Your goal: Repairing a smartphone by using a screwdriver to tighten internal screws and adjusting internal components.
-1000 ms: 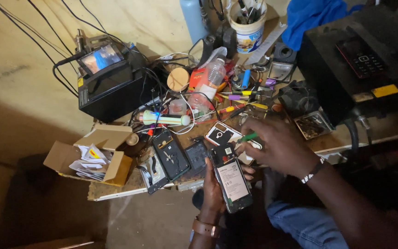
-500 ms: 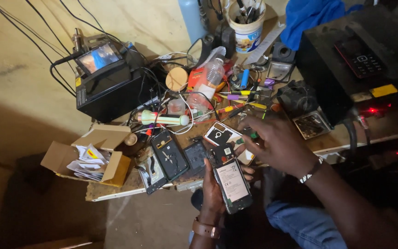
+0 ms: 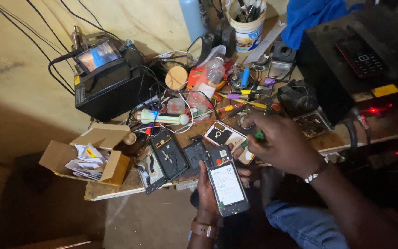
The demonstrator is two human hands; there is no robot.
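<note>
Left hand [image 3: 209, 189] is wrapped around an opened phone [image 3: 226, 182], back cover off, pale battery face up, held near the body just below the near edge of the workbench [image 3: 116, 191]. Right hand [image 3: 279, 143] sits just to the right and a little farther out, fingers pinched on a small green-handled tool [image 3: 258, 135], most likely a screwdriver, though its tip is hidden behind the fingers. It looks like the stripping-down stage, the tool in hand and the phone offered up. By my reading, the next move calls for bringing the tip down and left onto the top end of the phone, where the small parts sit, with the left hand holding the body steady and flat. Phone and tool are close, not touching; the phone's far end lies just beside the right hand's fingertips. On the bench just beyond, a white phone cover [image 3: 224, 138] lies next to the right hand, and two more opened phones [image 3: 169, 154] lie to its left. Farther left is an open cardboard box [image 3: 90, 159], and at the far side a black box with a small screen [image 3: 102, 74] and a white tub of tools [image 3: 248, 27].
</note>
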